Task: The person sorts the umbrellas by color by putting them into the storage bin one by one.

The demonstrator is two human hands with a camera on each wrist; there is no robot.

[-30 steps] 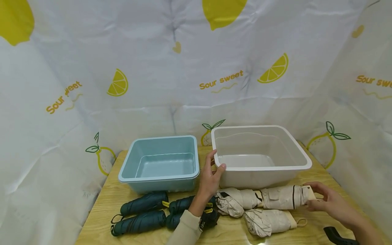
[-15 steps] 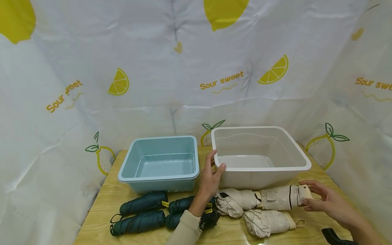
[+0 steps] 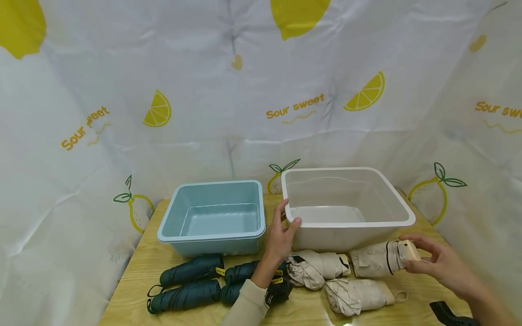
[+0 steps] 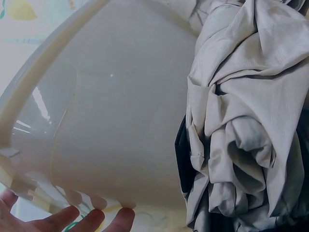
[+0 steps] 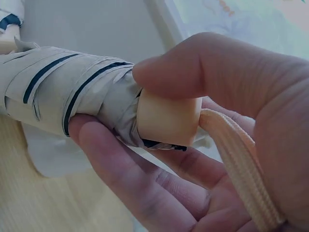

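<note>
My right hand (image 3: 438,265) grips the pale handle end of a folded beige umbrella (image 3: 373,260). In the right wrist view, the thumb (image 5: 169,70) lies on top of that handle (image 5: 169,116), fingers are underneath, and a wrist strap (image 5: 236,159) hangs off the end. The umbrella tilts, its handle end raised. At the near left corner of a white plastic bin (image 3: 350,224), my left hand (image 3: 279,237) holds the rim, thumb at the front and fingers along the side. Two other beige umbrellas (image 3: 318,267) lie in front of this bin, one nearer (image 3: 356,294).
A light blue bin (image 3: 216,237) stands left of the white one. Several folded dark green umbrellas (image 3: 187,294) lie before it, some partly behind my left forearm. A black curved object (image 3: 446,312) sits at the lower right. A lemon-print sheet (image 3: 204,90) hangs behind the wooden table (image 3: 134,276).
The handle end of the gripped beige umbrella has risen and drawn away from the umbrella to its left. My right hand has shifted slightly upward with it. The left hand has stayed put.
</note>
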